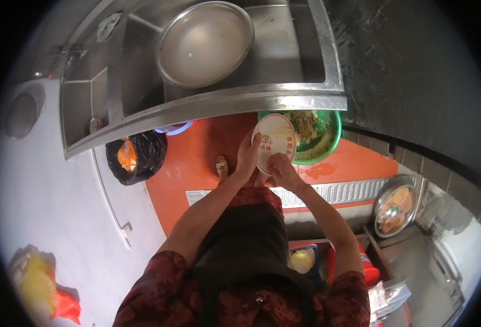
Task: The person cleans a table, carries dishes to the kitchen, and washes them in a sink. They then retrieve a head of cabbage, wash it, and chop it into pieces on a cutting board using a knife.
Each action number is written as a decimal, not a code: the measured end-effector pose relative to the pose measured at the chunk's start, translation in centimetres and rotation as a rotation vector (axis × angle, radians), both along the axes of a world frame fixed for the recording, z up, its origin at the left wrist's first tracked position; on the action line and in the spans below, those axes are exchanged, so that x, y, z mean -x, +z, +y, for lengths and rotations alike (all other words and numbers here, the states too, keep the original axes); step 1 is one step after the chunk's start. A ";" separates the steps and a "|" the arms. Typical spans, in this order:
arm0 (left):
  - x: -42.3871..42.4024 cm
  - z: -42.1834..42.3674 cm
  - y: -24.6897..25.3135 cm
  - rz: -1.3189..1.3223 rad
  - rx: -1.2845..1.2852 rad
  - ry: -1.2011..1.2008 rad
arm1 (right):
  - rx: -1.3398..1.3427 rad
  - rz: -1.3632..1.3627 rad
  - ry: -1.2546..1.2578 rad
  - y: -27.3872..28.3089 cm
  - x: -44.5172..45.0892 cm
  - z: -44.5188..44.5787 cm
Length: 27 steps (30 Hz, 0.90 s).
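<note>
My left hand point(248, 153) grips the left rim of a white oval plate point(276, 137) with a red edge and red printing, tilted in front of me. Against the plate's lower part rests my right hand point(280, 166), its fingers curled; whether it holds anything there is hidden. Just right of the plate, partly behind it, a green plastic basin point(333, 143) on the floor holds food scraps point(306, 126). Above, in the stainless steel sink point(273, 49), sits a large round metal basin point(208, 43) filled with cloudy water.
The sink's front edge point(224, 107) runs across beyond my hands. A bin lined with a black bag point(150, 159) stands at the left. A floor drain grate point(338, 192) crosses near my feet. At the right is a metal tray of food point(395, 210); a dark panel point(408, 73) rises upper right.
</note>
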State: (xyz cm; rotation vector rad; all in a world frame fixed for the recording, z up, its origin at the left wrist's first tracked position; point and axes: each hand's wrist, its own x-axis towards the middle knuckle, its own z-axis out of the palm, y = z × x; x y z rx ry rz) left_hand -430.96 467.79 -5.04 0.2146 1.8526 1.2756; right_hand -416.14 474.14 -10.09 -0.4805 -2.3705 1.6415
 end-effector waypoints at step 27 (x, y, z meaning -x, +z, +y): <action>-3.0 -27.7 8.7 0.045 -0.462 1.373 | 0.951 -0.491 0.073 11.0 13.0 9.1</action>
